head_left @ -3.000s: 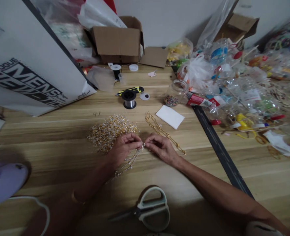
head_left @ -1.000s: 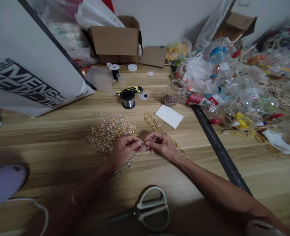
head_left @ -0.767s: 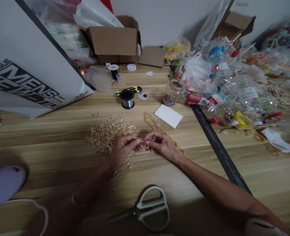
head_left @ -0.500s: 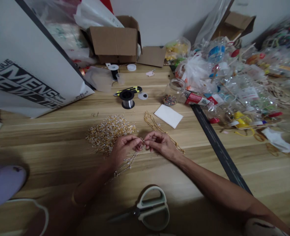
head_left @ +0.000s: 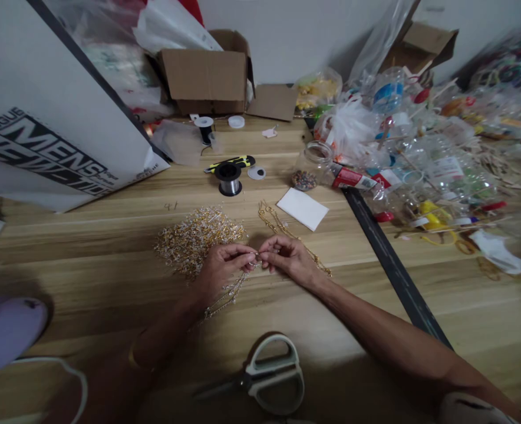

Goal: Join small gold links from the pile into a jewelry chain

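Note:
My left hand [head_left: 220,268] and my right hand [head_left: 287,259] meet fingertip to fingertip over the wooden table [head_left: 110,282]. Both pinch the top end of a thin gold chain with small pale beads [head_left: 227,292], which trails down and left under my left hand. A heap of gold and silver pins [head_left: 194,237] lies just left of my left hand. A second gold chain [head_left: 282,231] runs diagonally behind my right hand.
Grey-handled scissors [head_left: 264,377] lie near the front edge. A wire spool [head_left: 228,178], a yellow-black cutter [head_left: 229,163], a bead jar [head_left: 311,166] and a white card [head_left: 303,208] sit behind. A black strip [head_left: 393,265], cluttered bottles [head_left: 419,159], a cardboard box [head_left: 210,73] and a white bag [head_left: 52,118] surround.
The hands stay together on the chain, with only small finger movements. The view has shifted very slightly.

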A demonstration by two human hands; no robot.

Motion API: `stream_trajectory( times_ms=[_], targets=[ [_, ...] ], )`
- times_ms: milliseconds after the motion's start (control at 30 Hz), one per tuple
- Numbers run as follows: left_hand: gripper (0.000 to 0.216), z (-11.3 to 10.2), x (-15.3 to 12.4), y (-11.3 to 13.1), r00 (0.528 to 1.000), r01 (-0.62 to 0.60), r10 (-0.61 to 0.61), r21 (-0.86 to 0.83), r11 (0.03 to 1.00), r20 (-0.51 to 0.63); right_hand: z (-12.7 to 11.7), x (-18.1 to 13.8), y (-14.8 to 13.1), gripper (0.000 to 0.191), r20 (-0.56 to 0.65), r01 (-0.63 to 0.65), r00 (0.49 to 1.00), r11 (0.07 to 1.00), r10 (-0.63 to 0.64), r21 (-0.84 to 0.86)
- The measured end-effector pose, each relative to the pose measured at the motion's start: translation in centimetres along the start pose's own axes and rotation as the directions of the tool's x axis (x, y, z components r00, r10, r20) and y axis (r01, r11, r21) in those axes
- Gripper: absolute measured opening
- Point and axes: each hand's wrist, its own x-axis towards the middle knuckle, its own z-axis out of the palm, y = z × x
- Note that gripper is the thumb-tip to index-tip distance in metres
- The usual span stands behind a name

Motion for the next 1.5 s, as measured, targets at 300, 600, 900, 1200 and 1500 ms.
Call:
stream_trajectory(
  times_ms=[300, 600, 900, 1200, 1500],
  targets=[
    [0.019, -0.05, -0.06, 0.17, 1.0, -0.021, 0.021, 0.013, 1.0, -0.012, -0.01, 0.02, -0.24, 0.02, -0.015, -0.011, 1.0, 1.0, 0.011, -0.001],
    [0.024, -0.38, 0.06, -0.63, 0.998, -0.066, 0.066, 0.024, 0.998, 0.008, -0.01, 0.09, -0.03, 0.021, -0.021, 0.004, 1.0, 1.0, -0.004, 0.011],
    [0.023, -0.45, -0.13, -0.5, 0.997, -0.07, 0.072, -0.037, 0.997, 0.037, -0.05, 0.12, -0.08, 0.022, -0.022, -0.004, 1.0, 1.0, 0.004, 0.014],
    [0.021, -0.37, -0.15, -0.42, 0.993, -0.11, 0.112, -0.07, 0.991, 0.034, -0.03, 0.13, -0.12, 0.021, -0.02, -0.007, 1.0, 1.0, 0.008, 0.006],
    [0.02, -0.31, -0.16, -0.14, 0.994, -0.105, 0.105, 0.025, 0.994, 0.001, -0.03, 0.12, -0.1, 0.021, -0.015, -0.011, 1.0, 1.0, 0.011, 0.019]
  ],
)
